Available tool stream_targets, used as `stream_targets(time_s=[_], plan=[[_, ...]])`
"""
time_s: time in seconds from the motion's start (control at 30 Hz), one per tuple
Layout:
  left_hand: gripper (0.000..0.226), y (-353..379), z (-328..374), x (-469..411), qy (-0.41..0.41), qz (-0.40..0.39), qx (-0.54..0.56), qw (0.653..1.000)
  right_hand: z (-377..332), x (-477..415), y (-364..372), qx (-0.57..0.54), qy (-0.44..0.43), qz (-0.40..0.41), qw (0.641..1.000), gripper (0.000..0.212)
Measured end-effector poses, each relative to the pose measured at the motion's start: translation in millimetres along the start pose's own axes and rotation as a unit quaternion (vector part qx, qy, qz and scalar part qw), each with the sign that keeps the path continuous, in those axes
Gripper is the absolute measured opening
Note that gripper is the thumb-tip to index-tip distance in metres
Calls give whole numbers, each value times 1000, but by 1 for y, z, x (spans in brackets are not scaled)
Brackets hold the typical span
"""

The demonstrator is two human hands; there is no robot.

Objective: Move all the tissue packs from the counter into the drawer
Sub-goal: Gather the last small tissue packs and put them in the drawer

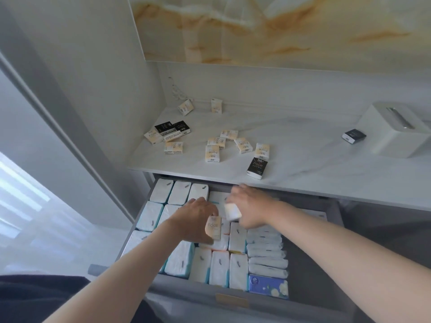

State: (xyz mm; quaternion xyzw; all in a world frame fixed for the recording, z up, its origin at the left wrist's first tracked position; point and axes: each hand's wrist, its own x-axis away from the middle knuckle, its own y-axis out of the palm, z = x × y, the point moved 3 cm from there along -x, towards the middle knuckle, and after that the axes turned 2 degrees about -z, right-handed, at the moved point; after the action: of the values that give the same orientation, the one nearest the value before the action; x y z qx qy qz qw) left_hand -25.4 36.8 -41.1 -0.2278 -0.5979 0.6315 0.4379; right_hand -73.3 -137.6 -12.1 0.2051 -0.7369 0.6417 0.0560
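A cream pack is pinched in the left hand and a blurred pack is gripped by the right hand, both over the open drawer. This looks like the placing step. Next, both need setting on the stocked rows, then a far reach to the counter, where scattered packs wait.

Both our forearms are bare, uncovered from the wrist to the picture's edge. Our left hand is sharp enough to show its back, knuckles and thumb. Our right hand is smeared by blur, so its finer details cannot be told. At the lower left, a dark, near-black fabric garment with soft folds covers our body.
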Motion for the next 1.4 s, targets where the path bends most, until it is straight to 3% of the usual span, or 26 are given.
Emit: stream_targets(time_s=[0.1, 0.27, 0.43, 0.53, 0.63, 0.77, 0.87, 1.1, 1.23, 1.3, 1.4], plan=[[78, 20, 11, 12, 31, -83, -82, 993, -12, 18, 29, -19, -10, -88, 996, 59], [81, 33, 21, 30, 56, -145, -156, 975, -35, 29, 68, -132, -17, -106, 985, 73], [52, 26, 15, 43, 37, -137, -113, 983, -44, 30, 87, -229, 69, -87, 967, 77], [50, 26, 17, 47, 37, -145, -124, 981, -41, 30, 91, -205, 105, -76, 970, 50], [51, 25, 19, 45, 32, -147, -125, 981, -53, 29, 94, -232, 65, -99, 965, 34], [49, 27, 17, 42, 27, -149, -126, 980, -62, 27, 97, -264, 60, -113, 956, 35], [42, 14, 17, 32, 16, -108, -55, 992, -55, 24, 84, -250, 68, -119, 958, 46], [27, -47, -8, -14, -61, 37, 61, 996, -6, -3, 0, -282, 120, 103, 946, 31], [33, -71, -17, -46, -98, 124, 81, 984, 36, -13, -28, -164, 144, 223, 950, 36], [43, -76, -22, -61, -122, 139, 74, 980, 50, -18, -35, -98, 149, 243, 953, 43], [57, -71, -32, -81, -161, 104, 77, 978, 65, -28, -29, -15, 151, 178, 972, 50]])
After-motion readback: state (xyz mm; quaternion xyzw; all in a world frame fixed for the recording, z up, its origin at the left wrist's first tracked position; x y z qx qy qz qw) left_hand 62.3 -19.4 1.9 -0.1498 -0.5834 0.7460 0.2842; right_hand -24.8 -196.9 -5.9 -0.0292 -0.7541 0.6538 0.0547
